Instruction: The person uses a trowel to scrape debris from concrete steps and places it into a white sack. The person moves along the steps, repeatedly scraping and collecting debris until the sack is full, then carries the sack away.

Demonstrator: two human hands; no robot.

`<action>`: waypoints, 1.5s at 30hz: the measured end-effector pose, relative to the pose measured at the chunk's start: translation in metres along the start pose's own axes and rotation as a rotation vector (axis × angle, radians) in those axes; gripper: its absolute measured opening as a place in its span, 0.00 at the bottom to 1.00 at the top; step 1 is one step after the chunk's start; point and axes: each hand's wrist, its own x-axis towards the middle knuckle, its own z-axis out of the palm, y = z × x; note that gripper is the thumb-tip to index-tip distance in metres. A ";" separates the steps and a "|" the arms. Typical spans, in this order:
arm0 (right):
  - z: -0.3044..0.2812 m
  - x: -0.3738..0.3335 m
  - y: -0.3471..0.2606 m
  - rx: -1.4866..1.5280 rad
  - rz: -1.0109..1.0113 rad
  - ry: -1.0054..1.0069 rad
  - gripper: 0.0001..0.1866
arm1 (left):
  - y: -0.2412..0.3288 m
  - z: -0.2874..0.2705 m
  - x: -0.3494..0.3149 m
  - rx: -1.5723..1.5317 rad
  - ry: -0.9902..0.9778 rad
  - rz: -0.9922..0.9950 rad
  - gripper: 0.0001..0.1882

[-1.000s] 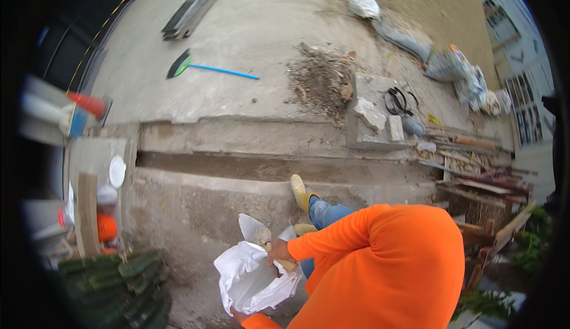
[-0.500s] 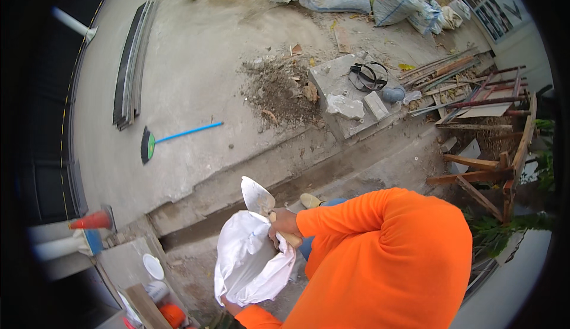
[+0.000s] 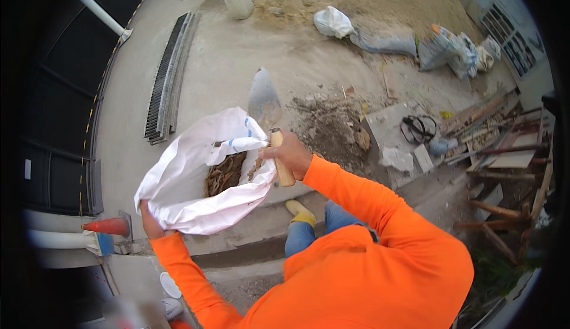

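A white sack (image 3: 196,136) hangs wide open between my two hands, its mouth turned up toward me. Dry brown leaves or similar debris (image 3: 225,176) lie inside. My left hand (image 3: 151,220) is closed on the rim at the sack's left side. At the opposite rim, my right hand (image 3: 293,154) is closed round the wooden handle of a trowel (image 3: 265,99), also touching the sack's edge. The trowel's grey blade points away from me, beyond the rim. Some of the right fingers are hidden behind the handle and the cloth.
Ahead lies a heap of soil and rubble (image 3: 332,121), beside a concrete slab (image 3: 386,127) bearing broken pieces and a black strap (image 3: 418,128). Scrap wood (image 3: 504,210) is piled at right. Metal grates (image 3: 169,80) and a traffic cone (image 3: 110,226) are at left. A step edge runs under my boots.
Both hands have raised the sack and moved it forward, and its mouth has spread wider, showing the debris inside. The trowel has gone along in my right hand. My view has shifted left.
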 end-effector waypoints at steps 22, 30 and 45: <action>-0.240 0.512 0.079 -0.567 0.099 1.063 0.50 | -0.320 0.126 0.524 1.543 0.197 0.020 0.47; -0.192 0.483 0.083 0.120 0.186 0.815 0.37 | -0.346 0.275 0.540 1.912 -1.224 0.318 0.36; -0.181 0.483 0.105 -0.565 0.347 1.611 0.41 | -0.456 0.300 0.739 0.954 -0.576 -1.089 0.25</action>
